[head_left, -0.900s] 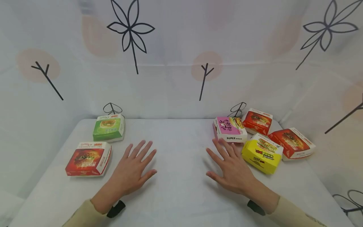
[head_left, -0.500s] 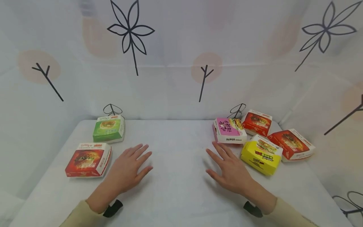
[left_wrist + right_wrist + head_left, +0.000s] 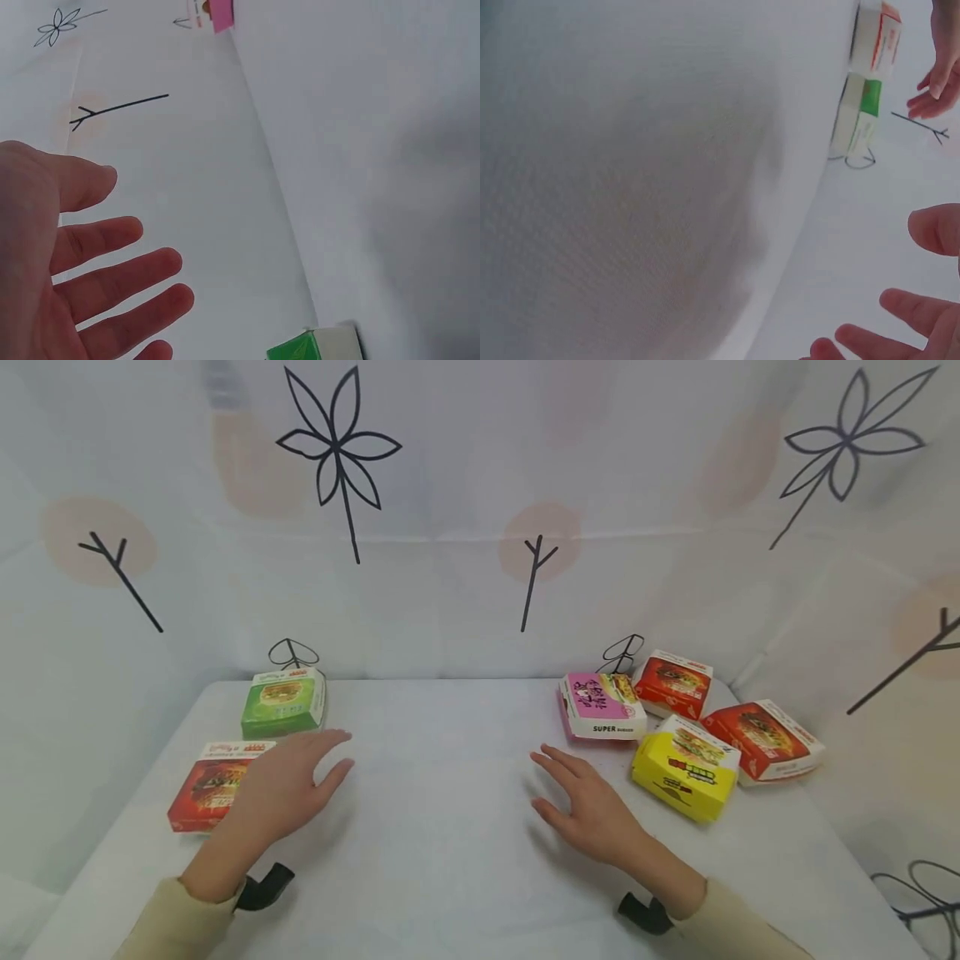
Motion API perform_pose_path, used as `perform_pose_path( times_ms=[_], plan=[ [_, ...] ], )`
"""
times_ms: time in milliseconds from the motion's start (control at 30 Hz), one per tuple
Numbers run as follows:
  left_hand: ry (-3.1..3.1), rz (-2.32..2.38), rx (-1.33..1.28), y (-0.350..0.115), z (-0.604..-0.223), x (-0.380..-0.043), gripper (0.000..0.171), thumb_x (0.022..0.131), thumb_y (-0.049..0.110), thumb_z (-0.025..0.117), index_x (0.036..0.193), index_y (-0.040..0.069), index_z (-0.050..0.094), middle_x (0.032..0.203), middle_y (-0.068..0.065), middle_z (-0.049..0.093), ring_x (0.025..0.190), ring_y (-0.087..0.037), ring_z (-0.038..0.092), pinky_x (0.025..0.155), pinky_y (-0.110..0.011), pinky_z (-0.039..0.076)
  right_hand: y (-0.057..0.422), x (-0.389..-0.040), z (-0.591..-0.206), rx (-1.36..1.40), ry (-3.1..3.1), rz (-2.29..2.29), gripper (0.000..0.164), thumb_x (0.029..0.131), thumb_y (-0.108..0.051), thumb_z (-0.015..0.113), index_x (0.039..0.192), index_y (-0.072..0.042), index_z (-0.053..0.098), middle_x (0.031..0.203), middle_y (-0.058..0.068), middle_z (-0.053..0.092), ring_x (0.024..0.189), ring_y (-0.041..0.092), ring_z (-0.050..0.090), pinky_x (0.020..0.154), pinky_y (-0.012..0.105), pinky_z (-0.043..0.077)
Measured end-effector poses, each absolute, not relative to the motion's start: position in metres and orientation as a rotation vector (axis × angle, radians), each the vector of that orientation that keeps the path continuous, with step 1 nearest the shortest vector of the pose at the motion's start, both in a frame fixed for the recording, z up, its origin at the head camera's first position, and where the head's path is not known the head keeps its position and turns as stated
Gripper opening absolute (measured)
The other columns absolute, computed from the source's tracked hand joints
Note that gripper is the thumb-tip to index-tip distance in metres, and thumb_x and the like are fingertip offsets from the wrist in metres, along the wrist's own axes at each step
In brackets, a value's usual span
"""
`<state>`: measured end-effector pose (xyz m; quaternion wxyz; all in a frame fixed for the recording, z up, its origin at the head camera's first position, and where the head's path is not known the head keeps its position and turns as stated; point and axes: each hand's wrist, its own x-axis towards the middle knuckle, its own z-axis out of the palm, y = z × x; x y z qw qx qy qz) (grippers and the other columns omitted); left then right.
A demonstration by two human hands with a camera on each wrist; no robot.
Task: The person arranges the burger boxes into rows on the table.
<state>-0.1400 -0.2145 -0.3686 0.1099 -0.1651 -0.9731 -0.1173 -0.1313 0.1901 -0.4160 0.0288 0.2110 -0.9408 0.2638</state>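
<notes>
My left hand (image 3: 288, 777) hangs open, fingers straight, over the right part of a red burger box (image 3: 204, 787) at the table's left; I cannot tell whether it touches the box. Behind it stands a green burger box (image 3: 283, 702). In the left wrist view the palm (image 3: 67, 285) is spread and empty, with a corner of the green box (image 3: 311, 346) below. My right hand (image 3: 577, 789) is open and relaxed over the bare cloth, a little left of a yellow box (image 3: 684, 766) and short of a pink box (image 3: 600, 703). Its fingertips (image 3: 922, 319) show, holding nothing.
Two more red boxes (image 3: 672, 683) (image 3: 761, 739) lie at the back right by the pink and yellow ones. A white cloth (image 3: 450, 827) covers the table, and a patterned curtain (image 3: 465, 527) closes off the back and sides. Black wrist straps (image 3: 262, 889) rest near the front edge.
My left hand has swung left from the table's middle to above the near red box. My right hand has drawn back slightly toward me, its fingers more relaxed.
</notes>
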Motion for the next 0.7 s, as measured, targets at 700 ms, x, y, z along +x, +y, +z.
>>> perform_pose_path(
  times_ms=[700],
  plan=[
    [-3.063, -0.581, -0.329, -0.296, -0.318, -0.193, 0.052, 0.101, 0.044, 0.054, 0.136, 0.006, 0.059, 0.133, -0.028, 0.057, 0.116, -0.046, 0.053, 0.094, -0.065, 0.041, 0.178, -0.131, -0.42, 0.581, -2.948, 1.464, 0.055, 0.098, -0.034, 0.064, 0.148, -0.016, 0.048, 0.146, 0.006, 0.051, 0.131, 0.03, 0.049, 0.102, 0.052, 0.045]
  ],
)
